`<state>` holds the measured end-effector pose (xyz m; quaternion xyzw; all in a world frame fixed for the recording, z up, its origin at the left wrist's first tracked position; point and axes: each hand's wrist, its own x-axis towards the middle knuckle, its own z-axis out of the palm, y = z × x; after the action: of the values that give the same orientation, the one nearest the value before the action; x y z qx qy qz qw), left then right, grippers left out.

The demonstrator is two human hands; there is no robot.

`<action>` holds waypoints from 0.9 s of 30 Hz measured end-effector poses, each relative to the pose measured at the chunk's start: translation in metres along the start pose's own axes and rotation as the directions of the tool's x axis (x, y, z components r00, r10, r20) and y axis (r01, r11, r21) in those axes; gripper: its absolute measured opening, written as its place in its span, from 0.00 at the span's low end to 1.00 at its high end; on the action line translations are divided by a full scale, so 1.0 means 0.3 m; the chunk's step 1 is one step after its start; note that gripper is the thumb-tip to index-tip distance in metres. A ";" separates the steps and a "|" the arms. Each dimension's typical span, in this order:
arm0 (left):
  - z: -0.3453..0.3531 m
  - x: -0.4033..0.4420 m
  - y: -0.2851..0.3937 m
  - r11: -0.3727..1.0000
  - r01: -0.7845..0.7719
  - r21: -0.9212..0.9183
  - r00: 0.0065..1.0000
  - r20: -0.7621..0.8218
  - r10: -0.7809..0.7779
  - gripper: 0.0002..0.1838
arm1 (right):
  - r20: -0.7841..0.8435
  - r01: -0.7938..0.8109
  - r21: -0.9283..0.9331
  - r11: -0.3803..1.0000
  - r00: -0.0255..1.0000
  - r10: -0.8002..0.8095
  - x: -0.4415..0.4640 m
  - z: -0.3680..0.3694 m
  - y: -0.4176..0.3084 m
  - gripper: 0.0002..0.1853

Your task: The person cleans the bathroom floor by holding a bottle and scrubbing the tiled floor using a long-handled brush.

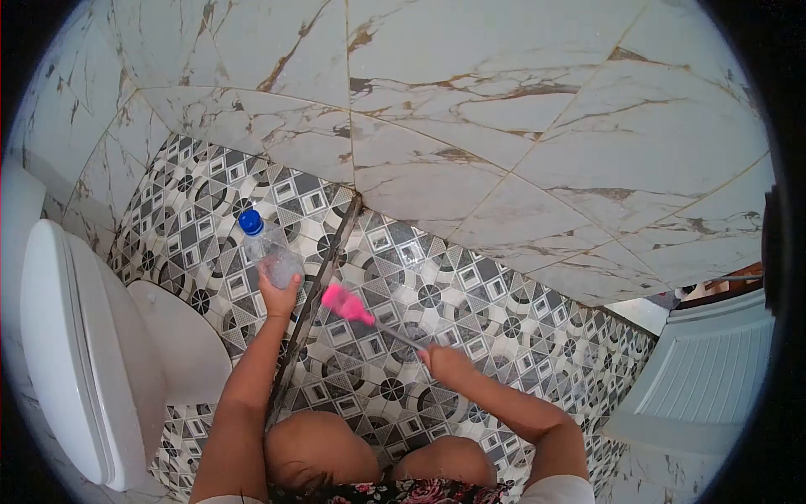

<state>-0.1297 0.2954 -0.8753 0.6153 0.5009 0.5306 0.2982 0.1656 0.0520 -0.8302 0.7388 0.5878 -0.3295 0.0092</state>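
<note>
A clear plastic bottle [270,252] with a blue cap leans up and to the left, with my left hand [278,290] wrapped round its lower part. It is above the patterned floor, left of the dark raised strip. On the right, my right hand [447,366] is closed round the grey handle of a pink-headed brush [348,305]. The brush points up and left, its pink head near the dark strip. Bottle and brush are apart. Whether the brush head touches the floor I cannot tell.
A white toilet [75,353] stands at the left. Marble-look wall tiles [470,126] rise beyond the patterned floor [395,361]. A dark raised strip [323,290] crosses the floor. A pale louvred door [705,361] is at the right. My knees show at the bottom.
</note>
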 end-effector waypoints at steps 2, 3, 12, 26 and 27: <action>0.000 -0.003 -0.004 1.000 0.008 -0.019 1.000 0.008 -0.008 0.36 | 0.021 -0.064 -0.066 0.996 0.998 0.066 -0.018 -0.031 0.012 0.24; 0.002 -0.002 -0.007 1.000 0.010 -0.029 1.000 0.010 -0.010 0.36 | -0.033 -0.118 -0.077 0.990 0.993 0.115 0.019 -0.097 0.063 0.24; 0.000 -0.005 -0.004 0.999 -0.001 0.034 1.000 0.024 0.000 0.36 | -0.001 -0.044 -0.023 0.999 0.999 0.044 -0.024 0.136 0.020 0.25; 0.004 -0.007 0.006 0.999 0.012 0.030 1.000 0.011 -0.012 0.35 | 0.082 0.053 -0.141 0.989 0.996 -0.042 -0.111 0.078 0.029 0.23; 0.003 -0.007 -0.003 0.999 0.007 0.048 1.000 0.009 -0.007 0.35 | -0.046 -0.026 -0.087 0.996 0.999 0.022 -0.035 0.033 0.069 0.24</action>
<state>-0.1290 0.2938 -0.8772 0.6229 0.5143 0.5145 0.2876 0.1780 0.0325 -0.8404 0.7519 0.5928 -0.2866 0.0326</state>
